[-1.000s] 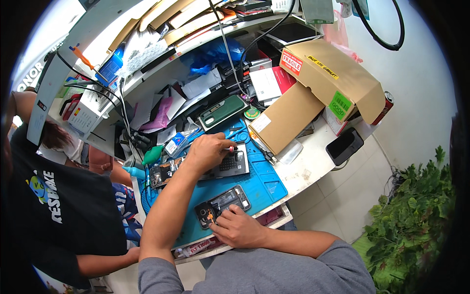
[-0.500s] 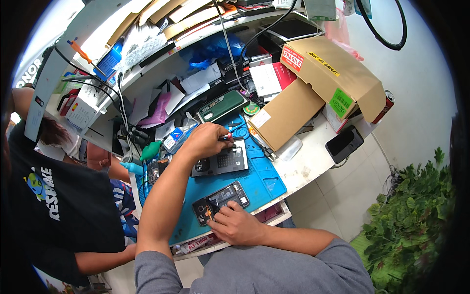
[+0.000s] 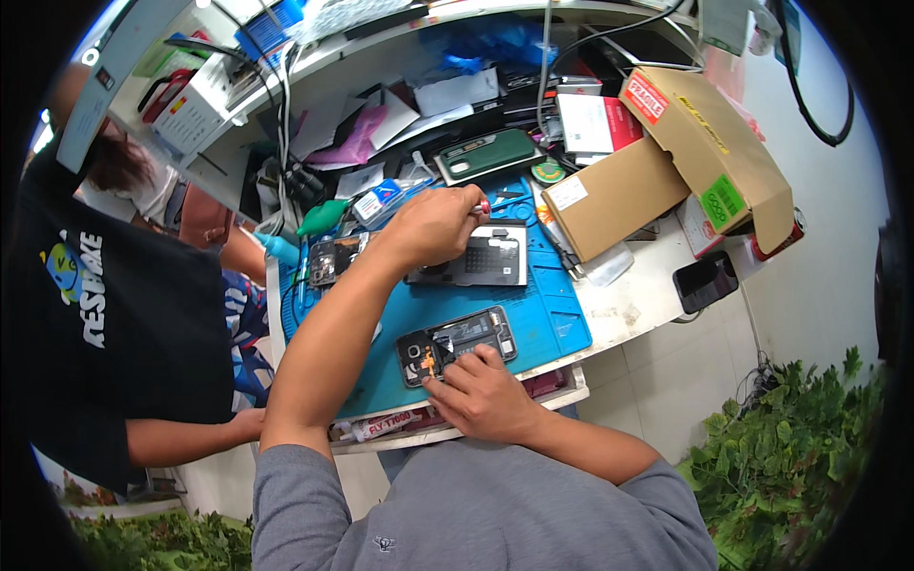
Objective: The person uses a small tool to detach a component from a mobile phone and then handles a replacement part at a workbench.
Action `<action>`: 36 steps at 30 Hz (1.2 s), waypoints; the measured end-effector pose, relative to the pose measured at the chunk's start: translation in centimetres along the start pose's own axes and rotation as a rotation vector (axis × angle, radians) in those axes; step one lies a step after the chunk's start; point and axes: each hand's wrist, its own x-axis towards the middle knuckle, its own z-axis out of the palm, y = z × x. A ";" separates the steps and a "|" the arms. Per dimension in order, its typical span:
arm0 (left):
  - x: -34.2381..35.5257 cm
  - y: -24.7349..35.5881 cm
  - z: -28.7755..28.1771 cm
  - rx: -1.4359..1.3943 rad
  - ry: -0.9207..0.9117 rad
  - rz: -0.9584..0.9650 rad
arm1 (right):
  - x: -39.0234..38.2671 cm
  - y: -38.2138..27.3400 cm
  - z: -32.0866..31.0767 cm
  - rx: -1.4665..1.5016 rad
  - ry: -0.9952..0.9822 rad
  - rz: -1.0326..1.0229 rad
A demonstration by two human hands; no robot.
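On the blue work mat [image 3: 381, 371] lies an opened phone [image 3: 471, 333], its battery and inner parts showing. My right hand [image 3: 481, 395] rests at its near edge, a fingertip by the orange flex part, thumb and fingers bent around that edge. Farther off, my left hand [image 3: 440, 226] pinches a small red-ended tool [image 3: 484, 206], its shaft mostly hidden by the fingers. That hand hovers over the upper-left part of a dark phone panel [image 3: 500, 257]. Left of my left forearm sits another opened phone part [image 3: 328, 262], partly covered.
A green phone case [image 3: 490, 152] lies behind the mat. Cardboard boxes [image 3: 619, 205] stand to the right, near a black phone [image 3: 706, 281] at the table edge. A green blower bulb [image 3: 324, 217] sits on the left. Another person in a black shirt [image 3: 133, 324] is at the left.
The whole view has shifted, so the bench appears farther right and higher at the near side. Both hands keep nearly the same places over the phone parts, the left still gripping the red-ended tool.
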 end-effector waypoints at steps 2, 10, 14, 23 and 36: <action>-2.9 0.8 -1.8 0.004 0.026 -0.009 | -0.2 0.1 -0.1 -0.010 -0.004 0.027; -16.9 -1.0 0.8 0.002 -0.140 -0.297 | 0.1 0.0 0.0 -0.017 -0.023 0.021; -17.8 -0.7 0.4 -0.126 -0.055 -0.344 | 0.0 -0.1 0.0 -0.023 -0.016 0.033; -19.0 -2.3 -0.3 -0.249 0.105 -0.334 | 0.0 -0.3 0.0 -0.023 -0.017 0.044; -18.7 -0.7 1.7 0.014 0.163 -0.327 | -0.9 -1.5 0.6 -0.090 -0.004 0.095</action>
